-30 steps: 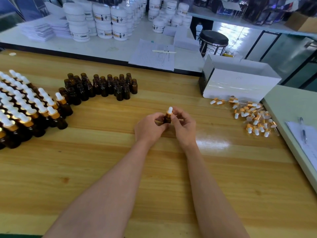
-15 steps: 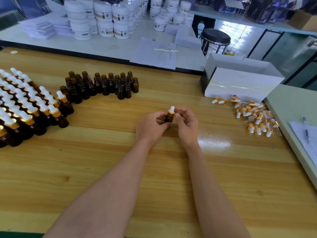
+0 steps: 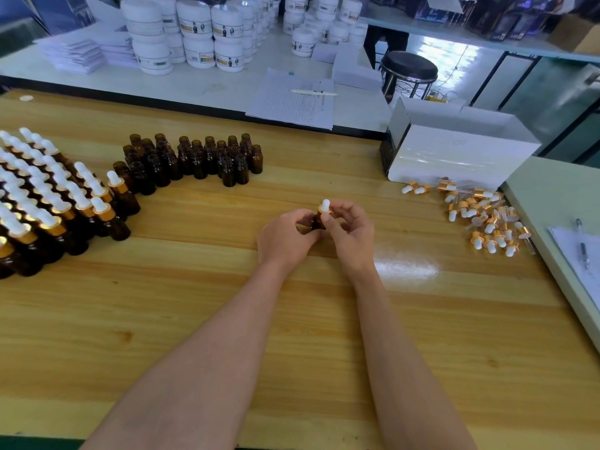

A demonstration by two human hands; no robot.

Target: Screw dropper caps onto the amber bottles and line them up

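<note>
A small amber bottle (image 3: 317, 222) stands upright at the table's middle, gripped low by my left hand (image 3: 285, 237). My right hand (image 3: 349, 233) pinches the gold collar of the white-bulbed dropper cap (image 3: 325, 206) sitting on its neck. Most of the bottle is hidden by my fingers. Several uncapped amber bottles (image 3: 194, 159) cluster at the back left. Rows of capped bottles (image 3: 42, 196) fill the far left. A loose pile of dropper caps (image 3: 480, 219) lies at the right.
A white open box (image 3: 454, 157) stands behind the cap pile. A pale green side table (image 3: 552, 203) with paper and a pen (image 3: 582, 243) borders the right edge. White jars (image 3: 194, 37) and papers sit on the table beyond the wooden table (image 3: 292, 319).
My right fingers have shifted round the cap's collar, the bottle staying in place between both hands. The view has tilted slightly.
</note>
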